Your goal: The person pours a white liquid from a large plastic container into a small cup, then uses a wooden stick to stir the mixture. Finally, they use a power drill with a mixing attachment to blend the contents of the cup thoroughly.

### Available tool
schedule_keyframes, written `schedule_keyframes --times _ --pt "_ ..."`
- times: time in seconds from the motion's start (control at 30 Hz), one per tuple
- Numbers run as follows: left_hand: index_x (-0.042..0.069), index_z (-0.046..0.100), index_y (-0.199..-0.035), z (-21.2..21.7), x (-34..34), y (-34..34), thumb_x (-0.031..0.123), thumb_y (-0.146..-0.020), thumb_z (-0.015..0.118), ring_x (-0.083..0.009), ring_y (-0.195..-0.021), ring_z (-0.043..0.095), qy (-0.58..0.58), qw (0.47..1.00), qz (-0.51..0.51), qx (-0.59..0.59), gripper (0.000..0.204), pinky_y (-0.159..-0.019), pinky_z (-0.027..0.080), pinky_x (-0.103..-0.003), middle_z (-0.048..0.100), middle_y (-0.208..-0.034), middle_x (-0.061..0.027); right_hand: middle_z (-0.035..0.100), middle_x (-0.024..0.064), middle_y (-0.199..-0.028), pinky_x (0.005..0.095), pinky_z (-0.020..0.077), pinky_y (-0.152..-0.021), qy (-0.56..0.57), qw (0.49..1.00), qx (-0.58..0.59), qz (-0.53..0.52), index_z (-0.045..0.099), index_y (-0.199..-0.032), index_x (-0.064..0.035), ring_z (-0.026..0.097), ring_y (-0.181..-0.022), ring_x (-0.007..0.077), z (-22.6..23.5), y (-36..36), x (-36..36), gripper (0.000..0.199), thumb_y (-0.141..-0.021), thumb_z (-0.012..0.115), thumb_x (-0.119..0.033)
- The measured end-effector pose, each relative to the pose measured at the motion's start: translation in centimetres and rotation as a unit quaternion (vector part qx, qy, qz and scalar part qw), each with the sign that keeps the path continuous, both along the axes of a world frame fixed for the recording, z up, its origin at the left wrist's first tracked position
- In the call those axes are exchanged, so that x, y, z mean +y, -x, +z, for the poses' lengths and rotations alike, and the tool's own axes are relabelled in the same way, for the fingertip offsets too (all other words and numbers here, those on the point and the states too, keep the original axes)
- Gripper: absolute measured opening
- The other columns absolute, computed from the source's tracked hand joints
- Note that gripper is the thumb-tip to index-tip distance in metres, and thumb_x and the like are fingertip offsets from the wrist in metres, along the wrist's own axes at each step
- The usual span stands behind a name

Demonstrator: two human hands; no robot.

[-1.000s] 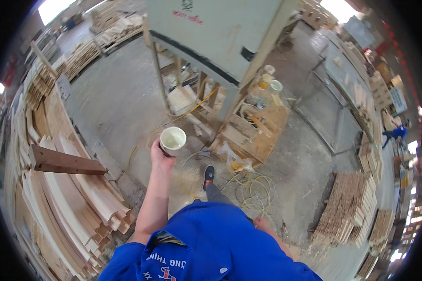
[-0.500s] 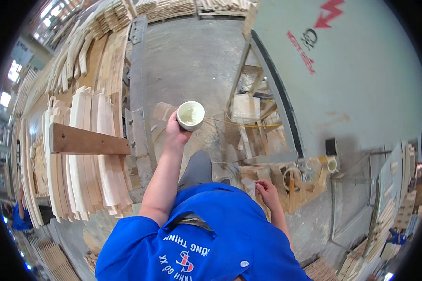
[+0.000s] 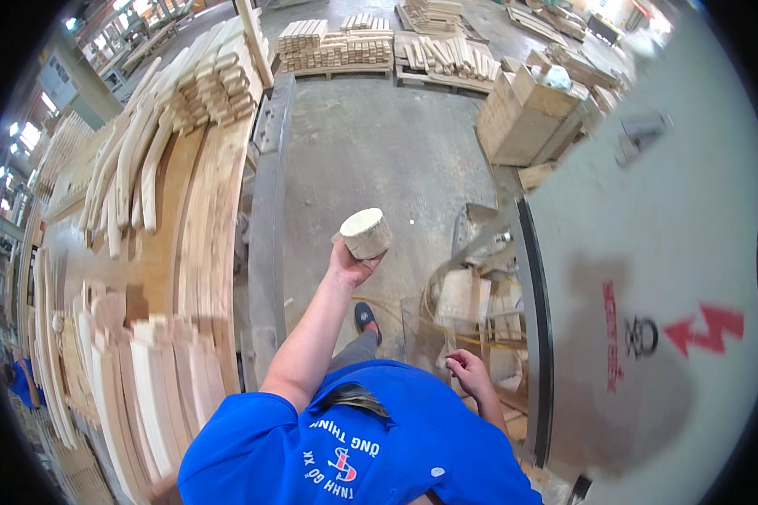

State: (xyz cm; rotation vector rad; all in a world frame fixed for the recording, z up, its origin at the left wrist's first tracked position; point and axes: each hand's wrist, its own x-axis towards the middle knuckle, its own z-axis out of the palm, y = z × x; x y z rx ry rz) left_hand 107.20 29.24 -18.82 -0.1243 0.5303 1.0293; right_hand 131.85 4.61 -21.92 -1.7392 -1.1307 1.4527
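My left hand (image 3: 358, 268) is raised over the floor with its fingers wrapped round a cup (image 3: 370, 239). The cup is off-white with a stained, rough outside and a pale inside. It tilts a little, and its contents cannot be made out. Lower and to the right, my right hand (image 3: 469, 370) hangs beside my blue shirt, fingers bent together. A small pale flat piece seems to show at its fingertips, though it is blurred.
At the left, a wooden workbench (image 3: 202, 244) carries curved wooden parts (image 3: 149, 181) and stacked pieces. A grey panel (image 3: 648, 278) with red markings stands close on the right. Ahead are pallets of wood (image 3: 337, 55) and a wooden box (image 3: 526, 114). A yellow hose (image 3: 396, 305) crosses the floor.
The view has shifted forward along the bench, bringing the pallets into fuller sight. The cup in my left hand has tipped, showing more of its side. My right hand stays low at my side.
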Motion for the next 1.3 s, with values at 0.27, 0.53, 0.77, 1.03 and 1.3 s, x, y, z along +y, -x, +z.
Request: schedule_keyframes --times 0.27,0.53,0.77,1.03,1.3 --pt "-0.001 0.042 -0.122 4.1 14.3 1.9 0.024 -0.093 0.029 -0.0360 -0.110 0.048 0.020 0.993 0.020 -0.115 0.041 -0.095 0.043 -0.046 0.046 -0.120 -0.0215 0.062 0.0050 -0.081 0.0262 0.0459 -0.064 -0.040 0.995 -0.046 0.082 0.060 -0.096 -0.0016 0.055 -0.071 0.0115 3.6 3.7 19.7 0.020 -0.084 0.058 -0.018" --pt "-0.001 0.040 -0.123 5.0 22.8 0.5 0.021 -0.092 0.030 -0.0354 -0.113 0.044 0.098 0.985 0.125 0.065 0.039 -0.096 0.041 -0.048 0.040 -0.124 -0.0214 0.062 0.0073 -0.081 0.0270 0.0467 -0.066 -0.046 0.993 -0.056 0.090 0.060 -0.096 0.0000 0.057 -0.071 0.0130 3.0 1.6 31.8 0.022 -0.084 0.058 -0.018" --pt "0.001 0.039 -0.124 1.4 36.8 -3.7 0.020 -0.093 0.031 -0.0338 -0.117 0.042 0.040 0.994 0.019 0.097 0.037 -0.098 0.038 -0.049 0.040 -0.127 -0.0184 0.064 0.0132 -0.087 0.0319 0.0473 -0.074 -0.052 0.998 -0.035 0.029 0.061 -0.097 -0.0030 0.061 -0.082 0.0215 2.0 -1.8 44.0 0.025 -0.082 0.057 -0.023" --pt "0.001 0.044 -0.119 1.5 56.1 -12.1 0.019 -0.092 0.035 -0.0336 -0.111 0.048 0.026 0.987 -0.044 0.151 0.034 -0.097 0.040 -0.049 0.047 -0.122 -0.0177 0.063 0.0121 -0.086 0.0334 0.0472 -0.073 -0.064 0.988 -0.095 -0.101 0.061 -0.096 -0.0040 0.060 -0.081 0.0224 2.1 -12.3 56.0 0.026 -0.082 0.057 -0.025" --pt "0.003 0.044 -0.121 -0.4 67.3 -16.9 0.018 -0.091 0.037 -0.0310 -0.110 0.048 0.120 0.979 -0.003 0.163 0.034 -0.093 0.043 -0.047 0.046 -0.121 -0.0175 0.064 0.0106 -0.088 0.0319 0.0472 -0.074 -0.069 0.962 -0.108 -0.243 0.060 -0.095 -0.0032 0.060 -0.082 0.0203 2.9 -21.6 61.1 0.027 -0.081 0.058 -0.026"
